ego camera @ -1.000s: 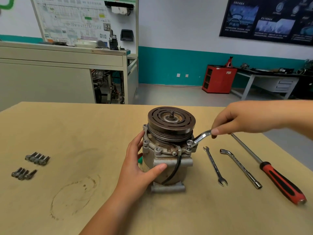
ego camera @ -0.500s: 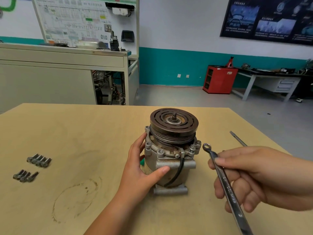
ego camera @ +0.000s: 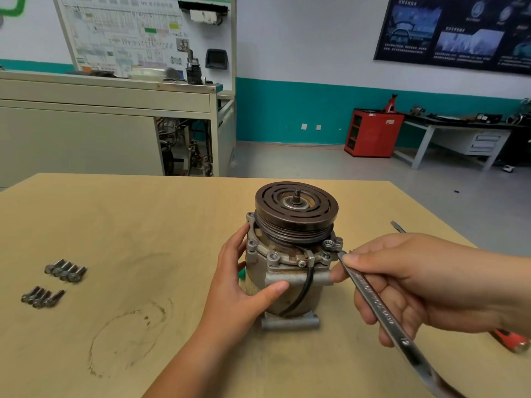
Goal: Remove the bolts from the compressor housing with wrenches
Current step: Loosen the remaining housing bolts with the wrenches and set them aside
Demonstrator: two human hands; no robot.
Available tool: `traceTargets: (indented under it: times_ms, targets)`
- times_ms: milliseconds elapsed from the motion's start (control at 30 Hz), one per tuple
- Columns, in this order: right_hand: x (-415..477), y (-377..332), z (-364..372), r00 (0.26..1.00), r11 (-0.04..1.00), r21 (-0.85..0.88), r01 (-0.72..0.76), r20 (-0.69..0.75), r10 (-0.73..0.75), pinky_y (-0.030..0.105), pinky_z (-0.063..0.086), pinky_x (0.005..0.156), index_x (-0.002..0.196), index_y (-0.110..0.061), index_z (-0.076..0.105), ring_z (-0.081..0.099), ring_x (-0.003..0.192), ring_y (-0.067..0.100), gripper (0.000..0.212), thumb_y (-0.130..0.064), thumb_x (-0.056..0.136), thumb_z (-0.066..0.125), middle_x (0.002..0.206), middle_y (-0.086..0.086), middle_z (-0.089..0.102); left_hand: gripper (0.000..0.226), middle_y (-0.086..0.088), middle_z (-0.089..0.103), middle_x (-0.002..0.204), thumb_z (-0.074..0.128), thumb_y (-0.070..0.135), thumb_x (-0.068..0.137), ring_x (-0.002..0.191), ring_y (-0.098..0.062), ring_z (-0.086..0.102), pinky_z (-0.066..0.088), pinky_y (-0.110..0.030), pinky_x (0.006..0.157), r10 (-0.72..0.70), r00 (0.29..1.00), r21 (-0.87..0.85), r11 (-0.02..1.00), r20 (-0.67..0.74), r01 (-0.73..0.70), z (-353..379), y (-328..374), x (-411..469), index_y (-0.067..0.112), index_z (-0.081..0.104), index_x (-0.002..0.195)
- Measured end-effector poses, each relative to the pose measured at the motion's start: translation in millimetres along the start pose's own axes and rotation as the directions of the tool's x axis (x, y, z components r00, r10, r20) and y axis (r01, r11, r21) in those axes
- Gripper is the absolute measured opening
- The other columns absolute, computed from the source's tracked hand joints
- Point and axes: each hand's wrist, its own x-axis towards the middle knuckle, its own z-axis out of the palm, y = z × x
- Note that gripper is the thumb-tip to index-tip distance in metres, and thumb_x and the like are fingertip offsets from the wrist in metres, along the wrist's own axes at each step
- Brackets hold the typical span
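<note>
Two hands work: the left hand (ego camera: 244, 294) grips the compressor housing (ego camera: 284, 285), upright on the table (ego camera: 143, 225). The right hand's (ego camera: 416, 282) fingers clamp the wrench (ego camera: 373, 305), its ring at a bolt (ego camera: 329, 245) on the housing's right rim. Seat the ring fully, then pull steadily.

Stamping on the wrench (ego camera: 373, 303), poster (ego camera: 459, 33) text and board (ego camera: 138, 33) print are illegible.

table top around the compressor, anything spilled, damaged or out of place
Only a dark ring-shaped stain marks the table, near-left of the compressor, like residue from something round. The loose bolts lie in two tidy groups, not scattered.
</note>
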Motion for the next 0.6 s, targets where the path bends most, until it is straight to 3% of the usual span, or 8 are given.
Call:
traceTargets:
  times_ms: [167,300,367,433,500,533,600]
  targets:
    - [1,-12,-25,0.986,0.97,-0.224,-0.093,0.117,0.122,0.02,0.046,0.034,0.086,-0.005,0.071,0.058,0.034,0.019,0.038,-0.037,0.08,0.052,0.05,0.014,0.058,0.086,0.025,0.041,0.141,0.075,0.063,0.056,0.131,0.004,0.04,0.036,-0.023,0.106,-0.001,1.0,-0.005,1.0,0.001,0.001,0,-1,0,0.068,0.029,0.128]
    - [4,-31,-51,0.957,0.769,-0.623,-0.145,0.11,0.27,0.02,0.05,0.049,0.094,-0.016,0.065,0.064,0.049,0.015,0.038,-0.048,0.082,0.047,0.059,0.004,0.064,0.085,0.024,0.042,0.141,0.075,0.062,0.056,0.13,0.003,0.041,0.037,-0.022,0.105,-0.003,1.0,-0.007,1.0,0.002,0.003,0,-2,0,0.068,0.03,0.128]
    - [10,-39,-60,0.98,0.624,-0.773,-0.113,0.018,0.2,0.02,0.047,0.063,0.091,-0.027,0.068,0.059,0.057,0.008,0.031,-0.049,0.084,0.047,0.06,-0.007,0.062,0.086,0.025,0.042,0.141,0.075,0.062,0.056,0.13,0.003,0.04,0.036,-0.02,0.105,-0.005,1.0,-0.006,1.0,0.001,0.005,0,-2,0,0.066,0.029,0.129]
    - [19,-41,-68,0.999,0.494,-0.868,-0.051,-0.051,0.014,0.019,0.042,0.072,0.091,-0.043,0.068,0.055,0.066,0.001,0.022,-0.046,0.089,0.047,0.067,-0.014,0.059,0.086,0.029,0.041,0.14,0.075,0.062,0.057,0.13,0.006,0.039,0.036,-0.014,0.103,-0.005,1.0,-0.001,1.0,0.0,0.005,0,-3,0,0.067,0.029,0.129]
    - [28,-40,-73,0.987,0.432,-0.902,0.007,-0.062,-0.146,0.022,0.045,0.082,0.095,-0.05,0.063,0.057,0.082,-0.001,0.018,-0.045,0.091,0.047,0.085,-0.018,0.062,0.085,0.031,0.04,0.139,0.074,0.062,0.057,0.13,0.007,0.039,0.035,-0.012,0.101,-0.003,1.0,0.001,1.0,0.002,0.003,0,-3,0,0.068,0.028,0.128]
    - [31,-40,-74,0.983,0.413,-0.911,0.021,-0.056,-0.174,0.023,0.045,0.086,0.096,-0.051,0.062,0.057,0.089,-0.001,0.017,-0.044,0.091,0.047,0.091,-0.02,0.063,0.085,0.03,0.04,0.14,0.074,0.062,0.057,0.13,0.007,0.038,0.035,-0.014,0.102,-0.002,1.0,-0.001,1.0,0.003,0.002,0,-3,0,0.069,0.028,0.128]
    - [30,-43,-76,0.989,0.392,-0.919,0.027,-0.031,-0.142,0.02,0.046,0.08,0.091,-0.054,0.063,0.056,0.086,-0.006,0.017,-0.045,0.089,0.048,0.087,-0.026,0.062,0.085,0.027,0.04,0.141,0.074,0.061,0.057,0.131,0.005,0.038,0.035,-0.018,0.103,-0.001,1.0,-0.004,1.0,0.005,0.001,0,-2,0,0.068,0.028,0.129]
